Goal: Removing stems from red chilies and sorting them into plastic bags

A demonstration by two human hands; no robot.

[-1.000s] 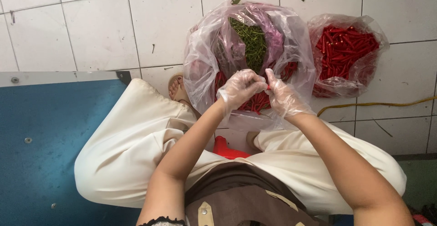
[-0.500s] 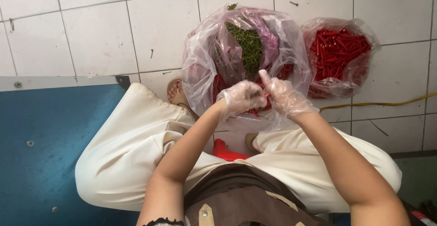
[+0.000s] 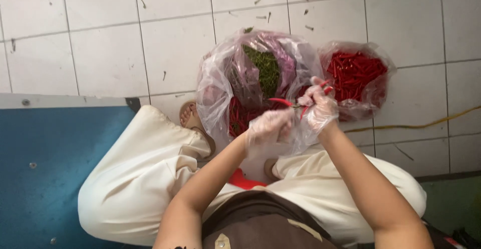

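Observation:
Both my hands wear thin clear plastic gloves. My left hand [image 3: 268,128] pinches one end of a red chili [image 3: 281,101], and my right hand [image 3: 319,106] grips the other end along with a few more red chilies. The hands hover over a large clear plastic bag [image 3: 220,83] on the floor. Inside it are red chilies at the bottom and a heap of green stems [image 3: 264,68]. Just right of it sits a smaller clear bag full of red chilies [image 3: 358,76].
I sit low with knees in cream trousers [image 3: 140,179] spread apart, a sandalled foot [image 3: 193,121] beside the big bag. A blue panel [image 3: 50,169] lies on the left. The white tiled floor [image 3: 125,38] holds scattered stem bits; a yellow cord [image 3: 426,123] runs at right.
Both hands have shifted right and slightly apart. A red chili now stretches between them, and my right hand has moved toward the smaller bag.

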